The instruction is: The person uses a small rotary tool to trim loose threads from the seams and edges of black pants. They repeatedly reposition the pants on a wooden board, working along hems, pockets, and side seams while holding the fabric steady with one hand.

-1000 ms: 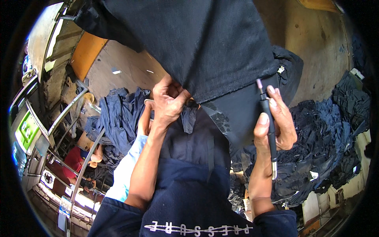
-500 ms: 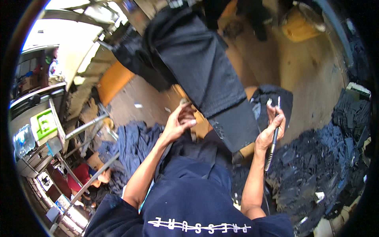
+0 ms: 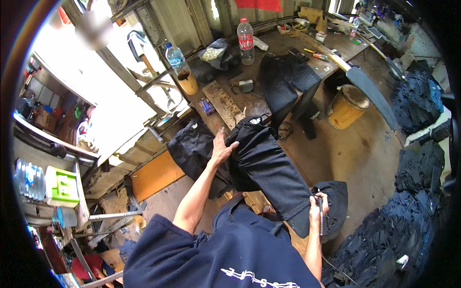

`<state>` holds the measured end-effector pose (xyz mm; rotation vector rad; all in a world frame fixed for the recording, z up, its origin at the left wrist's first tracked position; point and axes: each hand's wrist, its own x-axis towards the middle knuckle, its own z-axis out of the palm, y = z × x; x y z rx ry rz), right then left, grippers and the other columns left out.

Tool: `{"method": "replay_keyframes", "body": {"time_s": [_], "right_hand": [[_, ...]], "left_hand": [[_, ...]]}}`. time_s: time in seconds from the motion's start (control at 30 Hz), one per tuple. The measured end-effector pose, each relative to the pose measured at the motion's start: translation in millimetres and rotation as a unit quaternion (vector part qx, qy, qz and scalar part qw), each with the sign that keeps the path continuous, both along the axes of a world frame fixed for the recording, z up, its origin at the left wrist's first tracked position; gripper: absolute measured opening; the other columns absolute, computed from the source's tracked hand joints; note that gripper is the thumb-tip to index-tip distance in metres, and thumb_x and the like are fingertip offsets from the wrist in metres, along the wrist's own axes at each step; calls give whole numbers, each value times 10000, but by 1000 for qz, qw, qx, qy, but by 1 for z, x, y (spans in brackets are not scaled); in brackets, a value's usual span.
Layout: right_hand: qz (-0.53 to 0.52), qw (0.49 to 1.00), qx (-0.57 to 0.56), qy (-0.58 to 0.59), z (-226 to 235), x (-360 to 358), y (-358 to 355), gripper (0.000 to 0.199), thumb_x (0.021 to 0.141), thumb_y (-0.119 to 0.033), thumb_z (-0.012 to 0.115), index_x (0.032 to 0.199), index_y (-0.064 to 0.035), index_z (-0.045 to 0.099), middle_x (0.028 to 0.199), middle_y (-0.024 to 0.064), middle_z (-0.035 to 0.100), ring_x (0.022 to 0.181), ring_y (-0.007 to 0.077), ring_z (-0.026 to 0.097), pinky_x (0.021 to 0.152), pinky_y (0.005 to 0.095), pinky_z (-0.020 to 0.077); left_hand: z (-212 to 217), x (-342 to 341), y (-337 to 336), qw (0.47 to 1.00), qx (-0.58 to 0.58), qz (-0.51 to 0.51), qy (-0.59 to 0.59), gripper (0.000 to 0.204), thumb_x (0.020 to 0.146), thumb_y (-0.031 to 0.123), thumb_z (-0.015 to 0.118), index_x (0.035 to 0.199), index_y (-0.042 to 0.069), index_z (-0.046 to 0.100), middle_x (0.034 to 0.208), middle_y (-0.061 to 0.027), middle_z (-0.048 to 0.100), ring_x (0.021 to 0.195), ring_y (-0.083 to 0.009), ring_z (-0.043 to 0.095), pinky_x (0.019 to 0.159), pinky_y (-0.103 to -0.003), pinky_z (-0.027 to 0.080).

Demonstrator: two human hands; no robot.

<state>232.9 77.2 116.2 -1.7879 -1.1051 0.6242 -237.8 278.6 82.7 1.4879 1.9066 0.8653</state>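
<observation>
A pair of black shorts with a gathered waistband lies across a wooden support in front of me, one leg slanting down to the right. My left hand is at the waistband end, fingers stretched and apart, touching or very near the cloth. At the lower leg hem, my right hand is closed around a black pen-shaped tool with a coiled cord sleeve; its fingers also meet the cloth edge. The tool's tip is hard to make out. Another dark garment lies beyond my left hand.
A cluttered wooden table ahead carries a red-capped bottle, a blue-capped bottle and draped black cloth. A yellow bucket stands under it. Dark cloth is heaped at right. The tool's cord trails down.
The view has tilted up toward the table. My left hand has come to the shorts' waistband from beside the leg. My right hand, apart from the cloth before, now meets the hem, still holding the tool.
</observation>
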Motion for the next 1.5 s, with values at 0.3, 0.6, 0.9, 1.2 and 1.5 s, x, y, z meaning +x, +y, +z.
{"method": "replay_keyframes", "body": {"time_s": [0.3, 0.6, 0.9, 1.2, 1.5], "right_hand": [[-33, 997, -14, -65, 6, -4, -14, 235, 859, -48, 779, 1067, -83, 676, 849, 32, 647, 790, 158, 613, 737, 354, 519], [-68, 990, -87, -93, 5, 87, -99, 224, 859, -33, 724, 1075, -54, 669, 911, 93, 710, 851, 237, 687, 824, 385, 562], [-262, 906, -115, -311, -28, 406, -235, 206, 979, -220, 635, 1157, -143, 703, 1061, 98, 754, 958, 249, 699, 878, 420, 542], [-320, 835, 206, -398, 57, 480, 34, 308, 1013, -248, 802, 1245, -51, 755, 1208, 154, 800, 1089, 287, 763, 982, 395, 575], [180, 966, 124, -137, 52, 24, 8, 288, 863, -79, 842, 1091, -24, 674, 1093, 174, 706, 1048, 367, 685, 972, 463, 534]], "left_hand": [[18, -31, 53, 943, -174, -243, -144, 668, 811, 329, 939, 1345, 5, 702, 1209, -126, 785, 1111, -212, 702, 993, -382, 541], [77, -39, 0, 969, 25, -230, 90, 446, 952, 323, 823, 1158, -48, 684, 1088, -246, 766, 1069, -385, 751, 941, -437, 562], [46, 211, -97, 921, 58, -362, 130, 269, 983, 264, 787, 996, 71, 600, 883, -202, 675, 838, -436, 713, 684, -525, 555], [41, 402, -180, 991, -41, 5, -129, 345, 1084, 378, 644, 1141, 39, 612, 966, -291, 737, 949, -522, 720, 826, -561, 570], [38, 132, -17, 990, 80, -106, 44, 454, 1067, 462, 644, 1316, 82, 657, 1089, -290, 754, 1032, -479, 735, 898, -532, 589]]}}
